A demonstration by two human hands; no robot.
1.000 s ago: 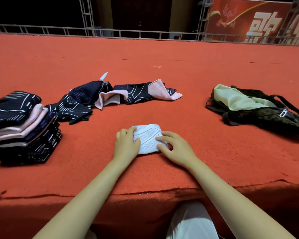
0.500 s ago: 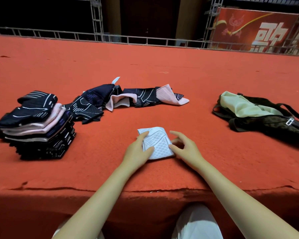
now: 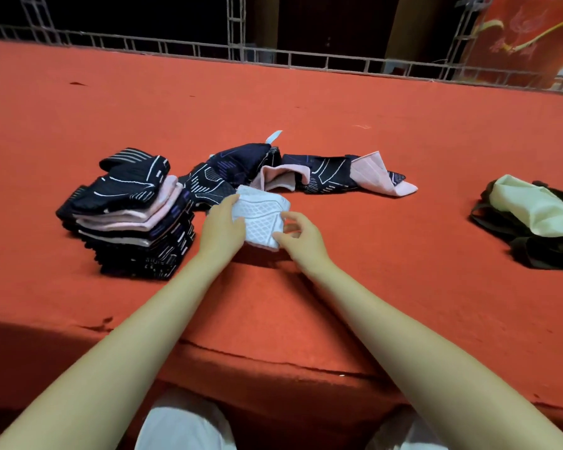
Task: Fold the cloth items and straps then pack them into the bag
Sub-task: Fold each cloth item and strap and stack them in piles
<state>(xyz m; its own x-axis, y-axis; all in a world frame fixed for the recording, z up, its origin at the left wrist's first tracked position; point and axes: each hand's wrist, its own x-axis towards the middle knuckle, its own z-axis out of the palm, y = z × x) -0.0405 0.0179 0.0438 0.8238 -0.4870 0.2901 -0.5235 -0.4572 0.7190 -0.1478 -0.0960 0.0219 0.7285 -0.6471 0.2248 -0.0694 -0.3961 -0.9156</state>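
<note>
From the head camera, both hands hold a folded white mesh cloth [image 3: 260, 220] just above the red carpeted platform [image 3: 371, 271]; the left hand [image 3: 223, 227] grips its left edge, thumb on top and fingers curled beneath; the right hand [image 3: 301, 237] pinches the near right corner, its other fingers loosely bent. Just to the left stands a stack of folded dark cloths [image 3: 130, 216] with pink layers between; behind the white cloth lies an unfolded heap of dark and pink cloths [image 3: 309, 172], stretching rightward. Well apart on the far right sits the dark bag [image 3: 546, 251], open, with a pale green cloth [image 3: 533, 206] lying in its mouth.
</note>
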